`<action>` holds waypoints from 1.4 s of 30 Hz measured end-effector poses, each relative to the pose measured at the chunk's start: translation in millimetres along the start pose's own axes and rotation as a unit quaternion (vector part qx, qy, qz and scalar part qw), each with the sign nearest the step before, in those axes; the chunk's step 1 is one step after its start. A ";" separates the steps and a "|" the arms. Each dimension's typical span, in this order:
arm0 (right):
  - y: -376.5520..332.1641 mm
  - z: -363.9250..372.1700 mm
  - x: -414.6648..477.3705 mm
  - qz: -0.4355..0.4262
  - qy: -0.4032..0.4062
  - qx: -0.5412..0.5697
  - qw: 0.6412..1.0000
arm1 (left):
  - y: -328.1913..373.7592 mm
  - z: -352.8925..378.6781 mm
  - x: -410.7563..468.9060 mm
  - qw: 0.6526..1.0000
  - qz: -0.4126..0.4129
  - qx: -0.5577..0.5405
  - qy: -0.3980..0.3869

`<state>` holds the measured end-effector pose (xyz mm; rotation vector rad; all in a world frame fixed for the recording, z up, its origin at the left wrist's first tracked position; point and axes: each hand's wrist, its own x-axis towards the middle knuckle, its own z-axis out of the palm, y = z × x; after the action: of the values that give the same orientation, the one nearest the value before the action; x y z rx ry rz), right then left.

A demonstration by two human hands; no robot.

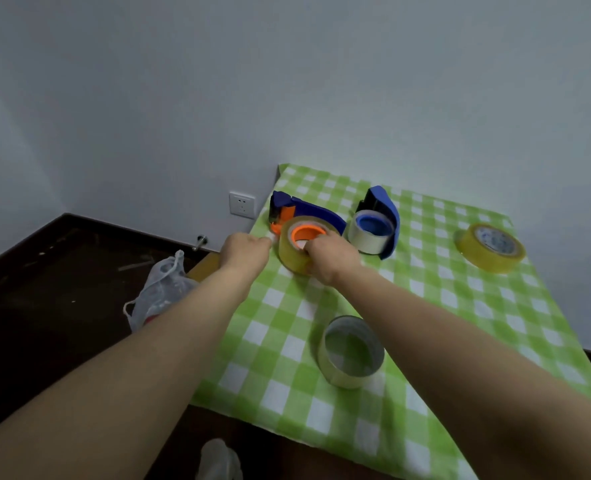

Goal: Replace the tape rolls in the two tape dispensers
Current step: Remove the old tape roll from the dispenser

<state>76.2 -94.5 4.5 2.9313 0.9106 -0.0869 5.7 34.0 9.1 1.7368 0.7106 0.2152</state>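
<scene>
Two blue tape dispensers lie on the green checked tablecloth. The left dispenser has an orange hub with a yellowish tape roll around it. My right hand grips that roll at its near rim. My left hand sits closed just left of the roll, pinching at its side; what it holds is too small to tell. The right dispenser carries a pale roll on a blue hub. A near-empty roll stands in front, and a full yellow roll lies at the right.
The table's left edge is close to my left hand, with a white plastic bag on the dark floor below it. A wall socket sits behind the left dispenser. The wall runs right behind the table.
</scene>
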 end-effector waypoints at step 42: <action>143.7 -1.4 33.1 0.309 0.014 0.318 0.896 | 70.1 137.7 1.9 0.976 0.130 0.134 -0.113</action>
<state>185.0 -193.9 10.8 3.6622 -0.1454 -0.3640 99.5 -86.4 33.2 2.0729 0.3561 0.0991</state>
